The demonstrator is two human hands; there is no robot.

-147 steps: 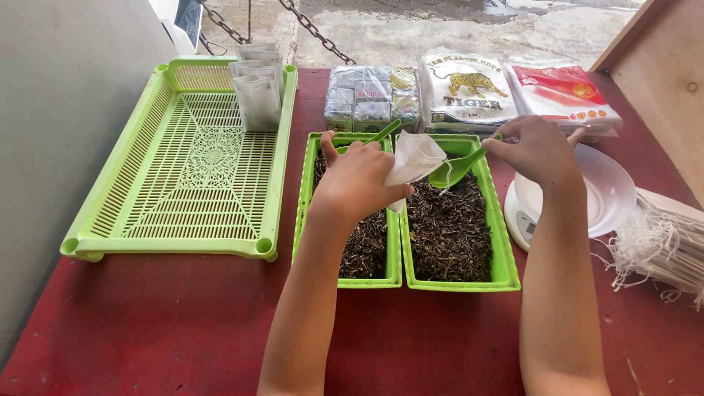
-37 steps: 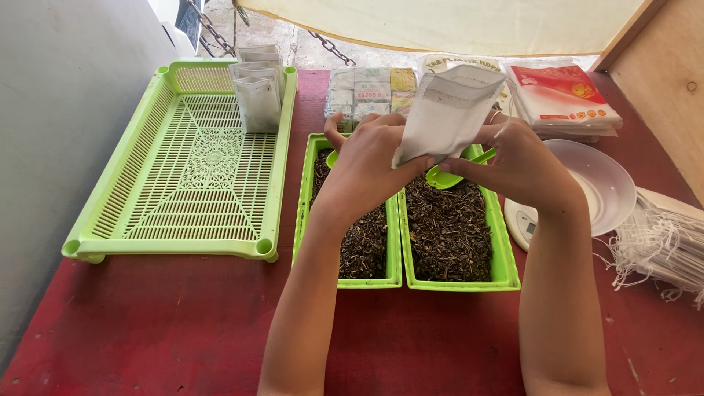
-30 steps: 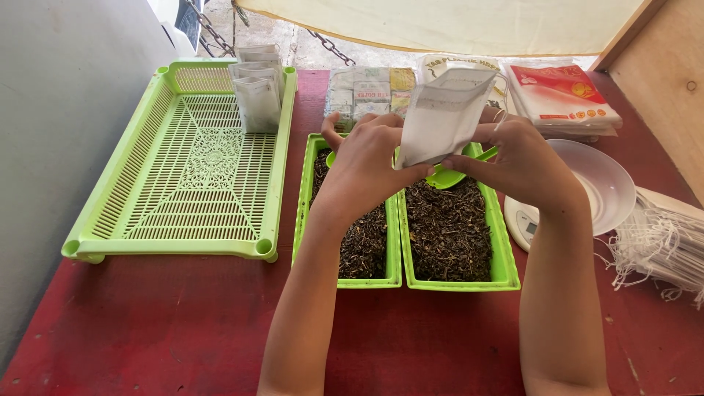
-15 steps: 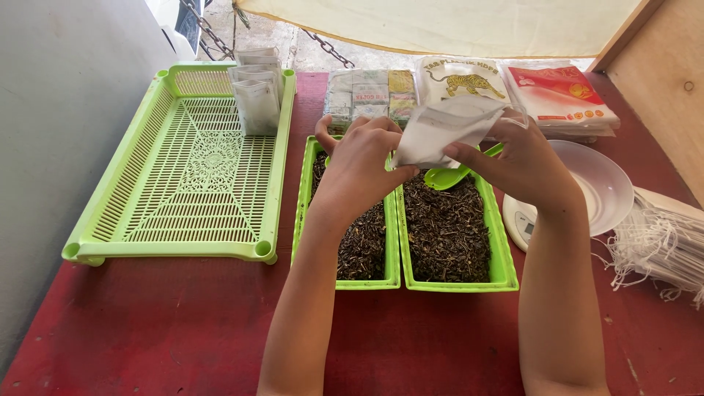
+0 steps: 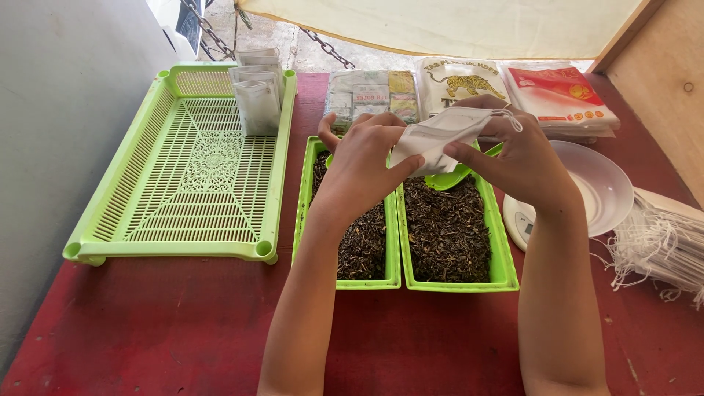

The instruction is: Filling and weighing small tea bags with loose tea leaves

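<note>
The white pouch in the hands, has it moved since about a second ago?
Yes. The white pouch has dropped and tipped from upright to nearly flat, now lower over the right green tray of dried leaves, held by the left hand and right hand.

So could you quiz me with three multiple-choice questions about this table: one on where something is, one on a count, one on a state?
1. Where do the filled white pouches stand?
A. far end of the slatted green tray
B. on the scale
C. in the leaves

2. How many narrow green trays hold dried leaves?
A. one
B. two
C. four

3. The white filter bag is:
A. lying on the table
B. held by both hands
C. inside the white bowl

Answers: 1 A, they lean there; 2 B, side by side; 3 B, left hand and right hand pinch it.
</note>
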